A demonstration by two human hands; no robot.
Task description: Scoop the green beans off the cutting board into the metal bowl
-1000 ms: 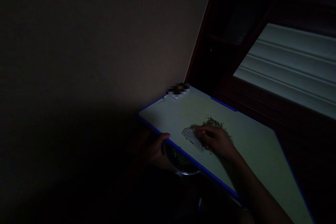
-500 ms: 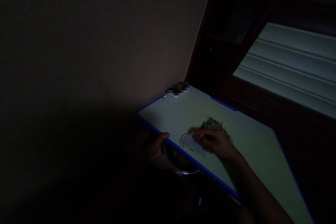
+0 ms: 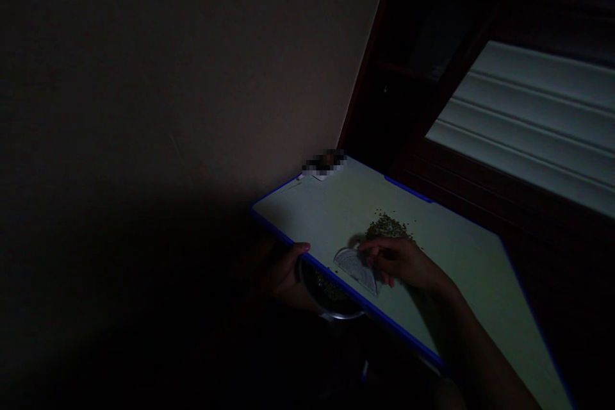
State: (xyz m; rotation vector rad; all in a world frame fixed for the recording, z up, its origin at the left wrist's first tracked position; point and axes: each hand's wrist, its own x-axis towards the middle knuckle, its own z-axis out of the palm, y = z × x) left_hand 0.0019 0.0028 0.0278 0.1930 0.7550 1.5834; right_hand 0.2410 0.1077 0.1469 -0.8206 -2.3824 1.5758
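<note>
Protractor (image 3: 354, 271) pinched in my right hand (image 3: 402, 262), grains (image 3: 387, 224) just beyond!
My left hand (image 3: 288, 274) rests its thumb on the worktop's (image 3: 473, 269) edge, bowl (image 3: 342, 316) right beside it, grip on that unclear; a hard flick could scatter grains, a knock could tip the bowl.

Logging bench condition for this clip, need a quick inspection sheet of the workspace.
Surface: pale board, blue edging.
Things in use: grain pile on the board; clear protractor beside it; bowl under the near edge, grains inside.
Clutter: blurred-out item at the far corner; stray grains around the pile.
Hands: right hand holds the protractor; left hand has its thumb on the edge, grip on bowl unclear.
Cables: nothing seen.
Surroundings: wall, slatted panel; dim light.
</note>
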